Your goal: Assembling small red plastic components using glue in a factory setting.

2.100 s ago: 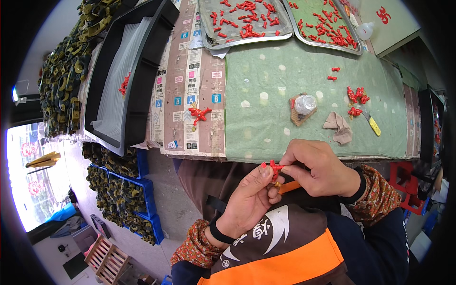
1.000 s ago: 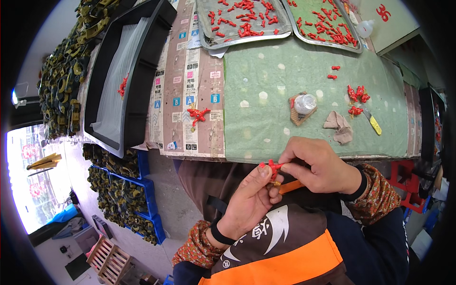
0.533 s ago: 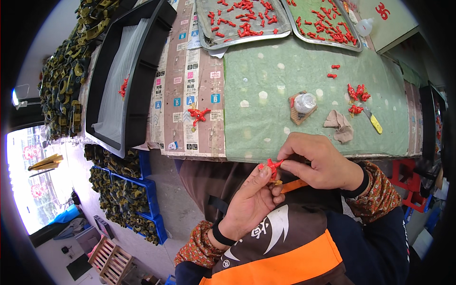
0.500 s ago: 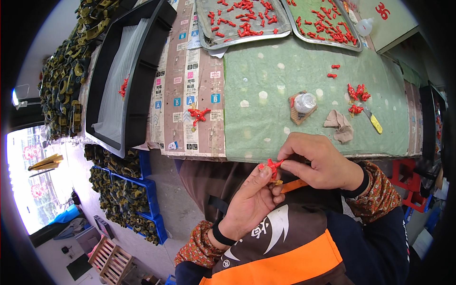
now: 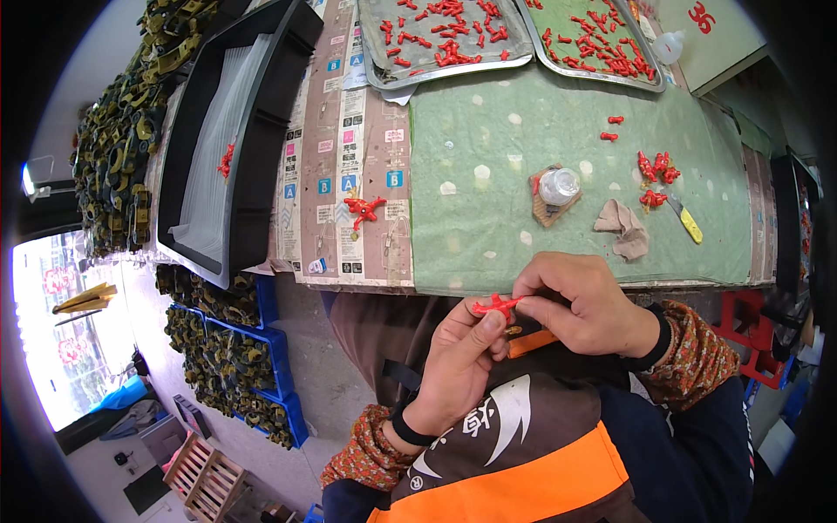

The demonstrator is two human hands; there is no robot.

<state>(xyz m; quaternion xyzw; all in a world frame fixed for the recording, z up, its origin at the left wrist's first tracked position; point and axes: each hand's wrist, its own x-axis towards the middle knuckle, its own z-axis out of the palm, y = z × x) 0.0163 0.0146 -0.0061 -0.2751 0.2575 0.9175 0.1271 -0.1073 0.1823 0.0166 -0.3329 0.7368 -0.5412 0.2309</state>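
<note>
1. Figure (image 5: 497, 306): small, glossy, bright red, with stubby knobs jutting out; partly covered by fingers. It was held just off the near edge of the worktop (image 5: 488, 248).
2. Left hand (image 5: 453, 370): thumb and fingers were clamped on the figure's body. A gold bit (image 5: 513, 330) showed below; whether it was attached could not be told.
3. Right hand (image 5: 577, 305): thumb and forefinger were pinched on the figure's thin right end.
4. Trays (image 5: 453, 75), two: lay at the far edge, bearing red parts (image 5: 455, 54).
5. Knife (image 5: 690, 225), yellow-handled: lay toward the right edge.
</note>
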